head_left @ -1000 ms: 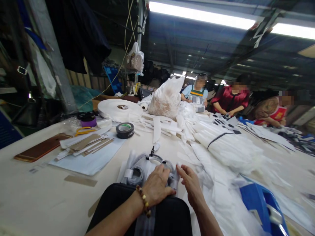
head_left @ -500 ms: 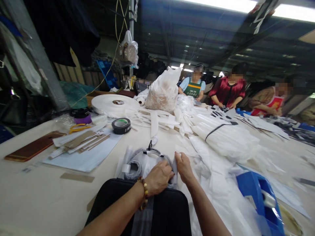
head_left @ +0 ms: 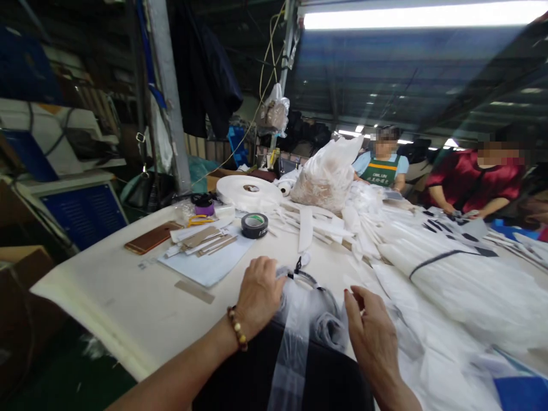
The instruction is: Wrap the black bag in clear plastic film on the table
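A black bag [head_left: 252,371] stands in front of me, a clear plastic strip [head_left: 291,354] running down its face. On its top is a handle [head_left: 306,278] with white and clear wrapping around it. My left hand [head_left: 259,297] curls over the left end of this wrapping and hides the roll there. At the right end a grey-white wrapped roll [head_left: 329,330] shows its coiled edge. My right hand [head_left: 372,322] is just right of that roll, thumb and fingers apart, holding nothing I can see. A small black tag loop [head_left: 298,264] sticks up behind the handle.
A roll of black tape [head_left: 254,225], card strips [head_left: 205,240] on a pale sheet and a brown phone-like slab [head_left: 152,237] lie left. Behind are a large white reel [head_left: 231,191] and a stuffed plastic bag [head_left: 323,182]. White plastic sleeves [head_left: 462,279] cover the right. Two co-workers stand beyond.
The view has swung left. My left hand has moved from the right side of the wrapped handle to its left end. My right hand has come away from the wrapping and opened.
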A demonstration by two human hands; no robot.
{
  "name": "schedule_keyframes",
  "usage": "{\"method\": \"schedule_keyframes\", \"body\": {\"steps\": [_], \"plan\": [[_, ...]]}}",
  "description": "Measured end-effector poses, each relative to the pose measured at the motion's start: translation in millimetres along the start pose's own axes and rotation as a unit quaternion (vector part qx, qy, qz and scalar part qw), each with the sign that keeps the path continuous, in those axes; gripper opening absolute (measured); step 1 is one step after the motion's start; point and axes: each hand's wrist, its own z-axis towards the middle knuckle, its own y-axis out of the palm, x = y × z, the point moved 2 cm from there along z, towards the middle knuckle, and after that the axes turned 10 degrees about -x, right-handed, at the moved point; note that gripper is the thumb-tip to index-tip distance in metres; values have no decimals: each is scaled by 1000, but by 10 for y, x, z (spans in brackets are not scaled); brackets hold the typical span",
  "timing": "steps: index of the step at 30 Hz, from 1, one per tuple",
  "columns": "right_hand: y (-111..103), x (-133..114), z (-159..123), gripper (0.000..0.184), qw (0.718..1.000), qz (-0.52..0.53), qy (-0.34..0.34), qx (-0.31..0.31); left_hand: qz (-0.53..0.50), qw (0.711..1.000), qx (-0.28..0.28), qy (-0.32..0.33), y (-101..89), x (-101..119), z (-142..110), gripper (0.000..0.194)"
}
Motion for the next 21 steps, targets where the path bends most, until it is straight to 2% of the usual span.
{"method": "schedule_keyframes", "body": {"steps": [2, 4, 6, 9, 13, 18, 21], "plan": [[132, -282, 65, 38, 996, -20, -52, -75, -48, 995, -18, -80, -120, -256, 80, 24], [349, -569, 185, 34, 982, -64, -76, -162, -110, 985, -67, -116, -127, -420, 156, 24], [581, -822, 315, 29, 968, -102, -88, -213, -179, 970, -107, -122, -78, -484, 201, 25], [868, -1083, 456, 26, 949, -145, -89, -265, -263, 950, -137, -101, -8, -476, 212, 24], [1074, -1212, 532, 34, 934, -180, -60, -304, -340, 926, -155, -53, 13, -445, 203, 25], [1174, -1206, 593, 25, 928, -188, -36, -319, -376, 908, -183, 3, 33, -439, 239, 26], [1217, -1159, 633, 26, 930, -188, -15, -315, -367, 906, -211, 23, 56, -459, 261, 26]]}}
